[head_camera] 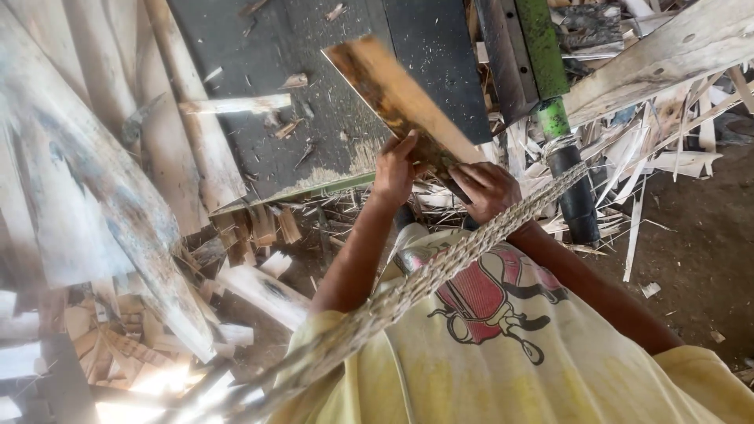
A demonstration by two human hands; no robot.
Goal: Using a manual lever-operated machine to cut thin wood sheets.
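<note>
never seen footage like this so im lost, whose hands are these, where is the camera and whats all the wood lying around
The one picture comes from a camera worn on a person's head, looking down past the chest, so the yellow shirt fills the bottom and the two bare hands are the person's own. There is no machine arm here.

The left hand and the right hand both keep a grip on the near end of a flat wooden board, stained dark and yellowish, which points away from the body.

A braided rope runs slantwise across the chest, close to the lens. Beyond the hands lies a dark work surface scattered with chips. Pale planks lean at the left, and splinters and offcuts litter the ground. A green bar stands at the upper right.
</note>
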